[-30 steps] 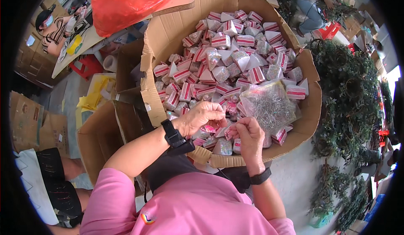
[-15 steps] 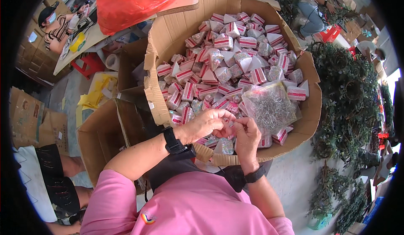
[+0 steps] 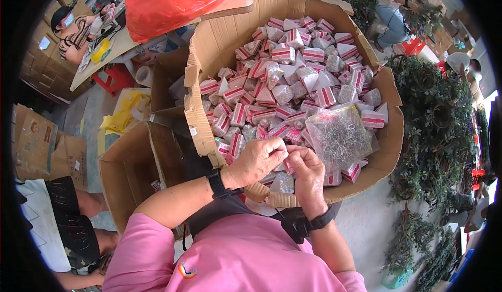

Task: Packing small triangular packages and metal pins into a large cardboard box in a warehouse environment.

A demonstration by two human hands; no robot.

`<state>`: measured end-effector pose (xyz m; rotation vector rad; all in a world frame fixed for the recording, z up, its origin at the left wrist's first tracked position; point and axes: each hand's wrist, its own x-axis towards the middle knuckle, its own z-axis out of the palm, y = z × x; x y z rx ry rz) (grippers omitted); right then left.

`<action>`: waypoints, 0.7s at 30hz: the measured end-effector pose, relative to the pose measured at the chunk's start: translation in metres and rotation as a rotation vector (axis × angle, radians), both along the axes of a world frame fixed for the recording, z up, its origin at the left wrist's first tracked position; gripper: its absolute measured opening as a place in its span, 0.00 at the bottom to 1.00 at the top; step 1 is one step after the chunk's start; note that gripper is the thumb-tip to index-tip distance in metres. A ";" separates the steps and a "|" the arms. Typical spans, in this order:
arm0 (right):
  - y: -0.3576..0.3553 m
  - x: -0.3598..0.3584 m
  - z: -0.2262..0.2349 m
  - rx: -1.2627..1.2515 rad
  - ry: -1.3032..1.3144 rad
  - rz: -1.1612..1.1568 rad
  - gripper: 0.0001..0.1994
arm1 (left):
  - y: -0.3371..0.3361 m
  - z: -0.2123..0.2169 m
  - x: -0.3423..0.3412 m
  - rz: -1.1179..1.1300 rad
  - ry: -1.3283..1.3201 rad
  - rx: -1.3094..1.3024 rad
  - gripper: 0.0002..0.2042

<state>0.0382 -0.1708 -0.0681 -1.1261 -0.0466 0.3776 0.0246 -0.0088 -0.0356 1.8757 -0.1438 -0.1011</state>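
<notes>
My left hand (image 3: 257, 161) and my right hand (image 3: 307, 177) meet over the near edge of a big cardboard box (image 3: 384, 169). The fingertips of both are pinched together, and what lies between them is too small and covered to make out. Beneath and beyond them the box is heaped with small wedge-shaped packets (image 3: 282, 54), white with red stripes, some showing clear sides with speckled contents. Just right of my right hand, a clear plastic bag (image 3: 342, 138) full of thin silvery metal pieces lies on the heap.
Left of the box stands an open smaller carton (image 3: 123, 161). A red plastic bag (image 3: 178, 4) rests on a table at the upper left. Dark green foliage (image 3: 429, 119) is piled on the right. Other people sit or stand around the edges.
My left hand's fingers have closed in from a looser curl to a pinch against the right hand's fingertips. The whole view has shifted slightly.
</notes>
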 end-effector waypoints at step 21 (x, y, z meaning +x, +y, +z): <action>-0.005 -0.016 0.025 0.115 0.377 0.322 0.09 | 0.031 0.009 -0.015 -0.419 -0.099 0.043 0.22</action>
